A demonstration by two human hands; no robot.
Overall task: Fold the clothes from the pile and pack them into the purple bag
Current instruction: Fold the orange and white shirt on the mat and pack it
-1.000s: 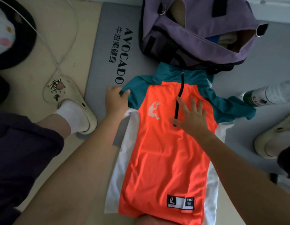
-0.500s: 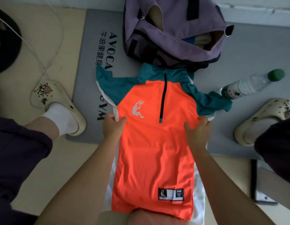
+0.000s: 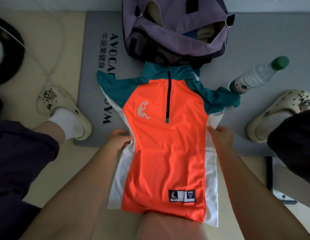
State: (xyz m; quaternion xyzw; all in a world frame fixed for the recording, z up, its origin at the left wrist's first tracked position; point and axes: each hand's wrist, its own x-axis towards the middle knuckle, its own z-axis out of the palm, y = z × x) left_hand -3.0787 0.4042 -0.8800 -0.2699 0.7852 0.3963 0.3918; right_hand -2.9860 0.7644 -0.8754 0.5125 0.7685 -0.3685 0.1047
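Hands, two: left (image 3: pixel 118 139) and right (image 3: pixel 221 135) pinch one jersey's (image 3: pixel 168 153) sides.

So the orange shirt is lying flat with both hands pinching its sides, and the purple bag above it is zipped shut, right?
Not quite. The head view shows the purple bag open, with clothes visible inside. The rest holds: the orange shirt lies flat, and the left hand and right hand pinch its sides.

Smooth, faintly shiny cloth shirt (image 3: pixel 166 153), matt fabric purple bag (image 3: pixel 176 37), clear plastic bottle (image 3: pixel 254 77).
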